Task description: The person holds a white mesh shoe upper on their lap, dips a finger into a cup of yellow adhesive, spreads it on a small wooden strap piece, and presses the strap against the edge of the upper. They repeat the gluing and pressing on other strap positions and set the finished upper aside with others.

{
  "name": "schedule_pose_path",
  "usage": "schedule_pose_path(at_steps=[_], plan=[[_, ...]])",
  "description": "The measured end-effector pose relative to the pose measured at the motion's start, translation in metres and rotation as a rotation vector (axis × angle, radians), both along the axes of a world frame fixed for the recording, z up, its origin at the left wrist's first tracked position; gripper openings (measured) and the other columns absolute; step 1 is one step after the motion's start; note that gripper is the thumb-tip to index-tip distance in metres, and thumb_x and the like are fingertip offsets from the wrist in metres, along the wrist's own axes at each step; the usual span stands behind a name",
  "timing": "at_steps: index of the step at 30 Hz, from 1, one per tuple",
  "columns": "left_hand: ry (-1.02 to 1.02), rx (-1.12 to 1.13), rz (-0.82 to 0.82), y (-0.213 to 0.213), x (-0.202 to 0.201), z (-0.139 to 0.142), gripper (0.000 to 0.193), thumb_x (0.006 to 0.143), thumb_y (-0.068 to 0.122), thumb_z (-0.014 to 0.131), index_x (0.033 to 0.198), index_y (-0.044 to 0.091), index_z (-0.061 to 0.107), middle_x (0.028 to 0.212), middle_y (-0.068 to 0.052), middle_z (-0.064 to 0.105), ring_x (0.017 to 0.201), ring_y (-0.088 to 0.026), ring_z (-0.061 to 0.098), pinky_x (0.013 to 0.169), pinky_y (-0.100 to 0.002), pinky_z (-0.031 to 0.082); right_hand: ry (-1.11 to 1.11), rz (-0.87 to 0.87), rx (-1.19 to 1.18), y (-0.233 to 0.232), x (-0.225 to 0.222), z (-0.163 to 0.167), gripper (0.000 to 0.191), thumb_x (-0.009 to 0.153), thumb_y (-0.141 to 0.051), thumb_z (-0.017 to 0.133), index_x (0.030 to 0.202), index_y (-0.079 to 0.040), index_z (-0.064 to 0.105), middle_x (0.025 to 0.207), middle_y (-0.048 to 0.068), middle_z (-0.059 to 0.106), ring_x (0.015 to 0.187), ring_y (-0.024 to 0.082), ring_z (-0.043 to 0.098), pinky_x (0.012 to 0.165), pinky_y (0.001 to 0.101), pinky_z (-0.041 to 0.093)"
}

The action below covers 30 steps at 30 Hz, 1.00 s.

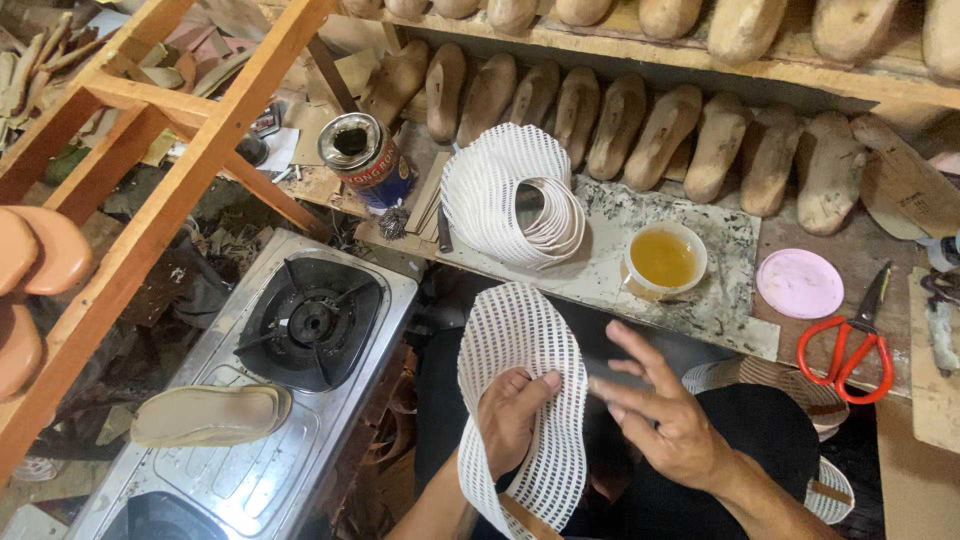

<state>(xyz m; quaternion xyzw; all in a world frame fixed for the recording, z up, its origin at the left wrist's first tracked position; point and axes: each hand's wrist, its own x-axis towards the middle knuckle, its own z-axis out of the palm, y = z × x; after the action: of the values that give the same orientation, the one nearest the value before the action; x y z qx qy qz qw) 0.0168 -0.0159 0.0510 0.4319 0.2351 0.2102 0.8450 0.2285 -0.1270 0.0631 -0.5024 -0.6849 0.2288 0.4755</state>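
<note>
I see the white perforated strip (525, 400) low in the middle of my view, curving up over the lap. My left hand (510, 415) grips it, thumb pressed across its face and fingers curled behind. My right hand (660, 410) sits just beside the strip, fingers spread and loose, holding nothing that I can make out.

Above, on the marbled slab (720, 300), a stack of the same white strips (510, 195) stands coiled in a loop. Beside it is a white cup of amber liquid (663, 260). Left of the stack stands a round tin (362, 160) with a blue and red label band and an open, dark top. To the right lie a round pink lid (799, 283) and red-handled scissors (850, 345).

A row of wooden shoe lasts (640, 125) leans along the shelf behind. At the left, a steel gas stove (300, 330) carries a stack of beige insoles (210, 413), beside a wooden frame (180, 160).
</note>
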Motion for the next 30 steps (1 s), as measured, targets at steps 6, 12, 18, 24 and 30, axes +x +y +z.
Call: schedule_pose_path(at_steps=[6,12,18,24,30], plan=[[-0.090,-0.310,0.147,-0.001,0.008,-0.004,0.022,0.102,0.015,0.059,0.102,-0.006,0.064,0.089,-0.010,0.075,0.070,-0.013,0.068,0.067,-0.024,0.055,-0.259,-0.034,0.086,0.001,-0.006,0.006,0.045,0.078,0.002,0.070,0.120,-0.014,0.075,0.159,0.018,0.040,0.146,0.037,0.043,0.112,0.0465,0.044],[-0.043,-0.293,0.264,-0.004,0.013,0.001,0.026,0.097,0.021,0.060,0.106,-0.003,0.063,0.089,-0.011,0.076,0.071,-0.017,0.069,0.068,-0.027,0.055,0.102,-0.029,-0.036,-0.008,-0.025,-0.001,0.062,0.079,0.004,0.077,0.137,-0.005,0.056,0.150,0.022,0.044,0.108,0.022,0.069,0.087,0.0328,0.060],[0.122,0.078,-0.029,-0.005,0.009,0.003,0.024,0.102,0.022,0.063,0.110,0.000,0.063,0.088,-0.002,0.071,0.077,-0.011,0.064,0.075,-0.027,0.053,0.269,-0.162,-0.035,-0.005,-0.034,-0.002,0.067,0.082,0.006,0.075,0.144,0.003,0.047,0.142,0.018,0.049,0.088,0.013,0.071,0.075,0.0254,0.064],[0.282,-0.077,0.004,-0.005,0.003,-0.010,0.024,0.097,0.021,0.061,0.108,0.001,0.069,0.084,-0.003,0.076,0.065,-0.011,0.067,0.062,-0.022,0.053,-0.170,-0.329,-0.156,0.014,0.018,0.013,0.038,0.085,-0.014,0.075,0.119,0.001,0.071,0.131,0.011,0.064,0.104,0.021,0.071,0.087,0.0331,0.059],[0.237,0.028,-0.010,-0.004,0.001,-0.011,0.025,0.100,0.022,0.060,0.107,-0.001,0.069,0.081,-0.003,0.073,0.062,-0.008,0.064,0.056,-0.021,0.052,-0.674,-0.574,-0.054,0.063,0.084,0.017,0.047,0.084,-0.039,0.075,0.118,-0.006,0.073,0.148,0.017,0.056,0.138,0.037,0.052,0.113,0.0463,0.045]])
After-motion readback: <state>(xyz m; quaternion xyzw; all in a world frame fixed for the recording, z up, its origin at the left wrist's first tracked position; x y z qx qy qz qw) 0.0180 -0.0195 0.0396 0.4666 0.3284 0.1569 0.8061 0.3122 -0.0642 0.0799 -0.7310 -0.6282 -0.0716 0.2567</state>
